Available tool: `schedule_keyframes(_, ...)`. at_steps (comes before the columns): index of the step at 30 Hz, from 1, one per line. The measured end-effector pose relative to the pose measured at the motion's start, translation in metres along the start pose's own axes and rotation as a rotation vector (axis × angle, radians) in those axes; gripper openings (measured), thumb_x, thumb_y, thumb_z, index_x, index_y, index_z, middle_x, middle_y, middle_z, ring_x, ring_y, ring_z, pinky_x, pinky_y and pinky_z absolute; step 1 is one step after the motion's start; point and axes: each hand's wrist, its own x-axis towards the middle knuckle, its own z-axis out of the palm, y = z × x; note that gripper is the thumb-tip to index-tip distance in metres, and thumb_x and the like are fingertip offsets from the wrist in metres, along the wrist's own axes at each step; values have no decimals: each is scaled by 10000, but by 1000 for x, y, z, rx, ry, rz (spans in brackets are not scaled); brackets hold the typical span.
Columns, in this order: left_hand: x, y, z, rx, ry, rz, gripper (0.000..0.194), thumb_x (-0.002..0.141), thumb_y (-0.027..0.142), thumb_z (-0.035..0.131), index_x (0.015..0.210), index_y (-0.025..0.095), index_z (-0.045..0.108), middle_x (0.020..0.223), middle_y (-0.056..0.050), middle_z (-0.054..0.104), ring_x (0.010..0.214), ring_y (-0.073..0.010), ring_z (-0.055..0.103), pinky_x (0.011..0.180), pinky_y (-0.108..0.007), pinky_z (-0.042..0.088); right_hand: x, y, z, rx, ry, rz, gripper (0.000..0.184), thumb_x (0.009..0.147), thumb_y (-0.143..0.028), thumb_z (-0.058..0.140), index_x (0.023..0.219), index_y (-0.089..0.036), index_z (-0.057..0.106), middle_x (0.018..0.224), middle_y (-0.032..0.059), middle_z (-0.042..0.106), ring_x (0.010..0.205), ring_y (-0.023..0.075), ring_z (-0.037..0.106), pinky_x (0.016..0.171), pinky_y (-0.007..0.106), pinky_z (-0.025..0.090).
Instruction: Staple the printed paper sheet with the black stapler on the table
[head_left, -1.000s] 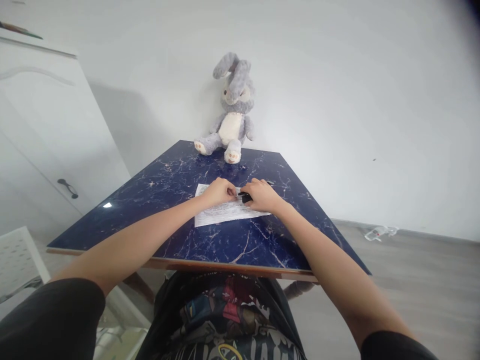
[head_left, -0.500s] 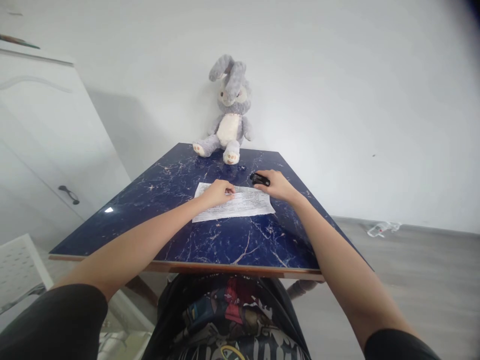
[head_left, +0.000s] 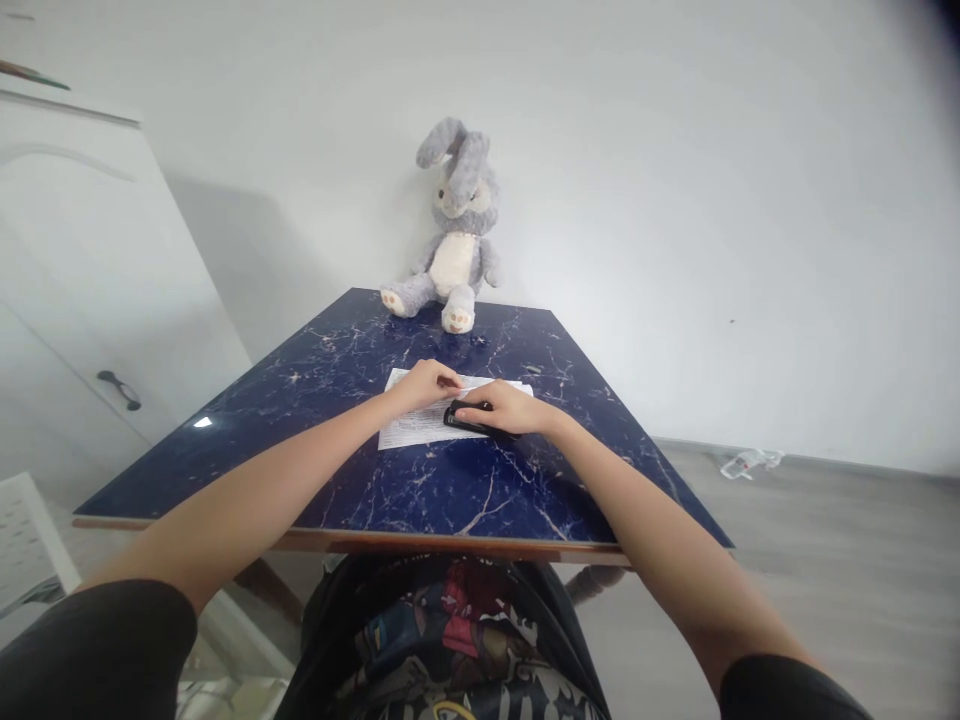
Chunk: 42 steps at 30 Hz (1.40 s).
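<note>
A sheet of printed paper (head_left: pixel 405 430) lies on the blue marbled table, its middle and right part covered by my hands. My left hand (head_left: pixel 424 384) rests on the paper's upper middle, fingers curled together and pinching at the sheet; the exact grip is partly hidden. In my right hand (head_left: pixel 510 408) is a black stapler (head_left: pixel 459 414), its nose pointing left over the paper. My thumb lies along the stapler's top, and the fingers wrap round its far side. Both hands are close together, almost touching.
A grey plush rabbit (head_left: pixel 456 255) sits at the table's (head_left: pixel 330 350) far edge against the white wall. To the left stands a white cabinet (head_left: pixel 90 260) with a dark handle. A clear plastic item (head_left: pixel 750 462) lies on the floor at right.
My right hand has brought the stapler from beyond the paper's upper right edge down and left onto the sheet. My left hand has stayed on the paper. The view has shifted slightly.
</note>
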Motion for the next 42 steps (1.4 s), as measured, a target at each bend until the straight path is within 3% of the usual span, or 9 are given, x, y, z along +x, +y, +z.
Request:
schedule_keyframes(8, 0, -2, 2, -22, 22, 28, 114, 798, 203, 712, 868, 183, 800, 856, -32, 786, 794, -187, 725, 777, -269, 541, -5, -4, -4, -192, 55, -3, 366, 1022, -442, 424, 927, -166, 645, 696, 3, 597, 597, 121, 463, 645, 273, 314)
schedule_keyframes(14, -2, 5, 3, -13, 21, 8, 129, 785, 179, 697, 862, 173, 800, 853, -22, 785, 791, -183, 720, 777, -261, 538, -6, -10, -5, -333, 63, 52, 366, 871, -418, 663, 1145, -182, 605, 793, 29, 651, 637, 144, 507, 628, 272, 301)
schedule_keyframes(19, -2, 8, 3, -26, 40, 20, 129, 781, 244, 746, 878, 179, 798, 853, -36, 783, 780, -182, 713, 782, -271, 536, -13, 2, -17, -286, -15, 69, 192, 822, -357, 662, 877, -184, 598, 725, 6, 608, 629, 135, 491, 619, 270, 320)
schedule_keyframes(24, -1, 5, 4, 69, 39, 47, 131, 772, 220, 754, 893, 190, 795, 850, -30, 779, 795, -175, 706, 817, -274, 516, -41, 26, -55, -153, -204, 134, 210, 752, -358, 678, 695, -192, 563, 662, -29, 552, 624, 128, 468, 632, 276, 354)
schedule_keyframes(29, -1, 6, 5, 152, 21, 99, 156, 816, 307, 734, 914, 207, 803, 911, -43, 774, 830, -183, 693, 813, -276, 492, -88, 66, -94, -47, -132, 448, 227, 709, -386, 681, 821, -189, 674, 777, 19, 655, 716, 189, 575, 658, 310, 419)
schedule_keyframes(32, -2, 8, 4, 196, -26, 138, 214, 798, 370, 756, 926, 206, 808, 939, -63, 765, 859, -204, 687, 823, -293, 482, -109, 95, -100, -92, -8, 720, 252, 673, -368, 682, 851, -191, 701, 823, 53, 700, 759, 231, 624, 658, 335, 445)
schedule_keyframes(36, -3, 9, 5, 207, -82, 170, 221, 739, 331, 807, 914, 196, 805, 968, -75, 757, 909, -221, 684, 867, -303, 472, -118, 119, -98, -155, -38, 905, 273, 642, -372, 730, 840, -185, 710, 896, 100, 728, 797, 273, 659, 668, 366, 477)
schedule_keyframes(39, -3, 7, 6, 190, -77, 152, 207, 755, 308, 790, 930, 200, 801, 981, -72, 757, 931, -219, 687, 883, -301, 471, -112, 115, -98, -241, 3, 832, 443, 685, -507, 743, 994, -192, 716, 1046, 135, 721, 908, 308, 664, 747, 398, 504)
schedule_keyframes(42, -3, 5, 6, 170, -77, 148, 215, 741, 316, 801, 923, 203, 802, 968, -66, 757, 907, -217, 689, 870, -299, 474, -88, 98, -85, -367, 201, 565, 604, 811, -622, 622, 1232, -189, 647, 1274, 158, 645, 1158, 324, 601, 954, 433, 474)
